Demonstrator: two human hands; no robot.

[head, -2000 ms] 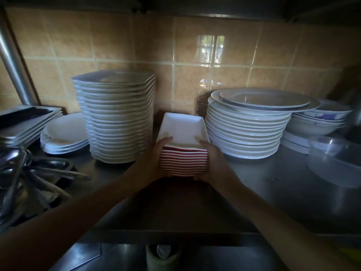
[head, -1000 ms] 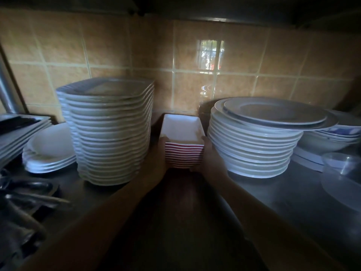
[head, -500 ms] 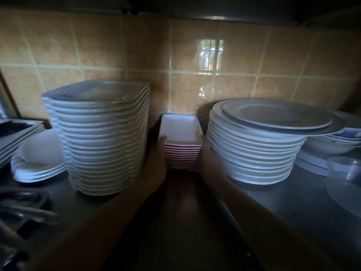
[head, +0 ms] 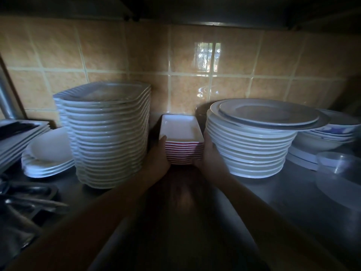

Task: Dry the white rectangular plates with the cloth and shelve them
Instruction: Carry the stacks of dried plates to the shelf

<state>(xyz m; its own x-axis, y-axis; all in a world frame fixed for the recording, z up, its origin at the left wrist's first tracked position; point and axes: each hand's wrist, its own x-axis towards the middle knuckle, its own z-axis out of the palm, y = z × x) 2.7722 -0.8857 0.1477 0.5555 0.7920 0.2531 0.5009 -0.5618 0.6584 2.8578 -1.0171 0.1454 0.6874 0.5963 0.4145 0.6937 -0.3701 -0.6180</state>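
While left hand [head: 158, 159] and right hand [head: 212, 156] clasp the centre-frame stack of white, red-edged rectangular plates [head: 182, 151], judge it heavy, rigid, chip-prone; grip low sides.

No word, label, brand mark or number can be read anywhere in the view. The stack of rectangular plates [head: 180, 128] shows only plain red stripes along its sides, with no lettering. The square plates [head: 109, 133], the round plates [head: 252, 149] and the wall tiles [head: 125, 53] look bare, and the dim light and blur make any finer marks impossible to tell.
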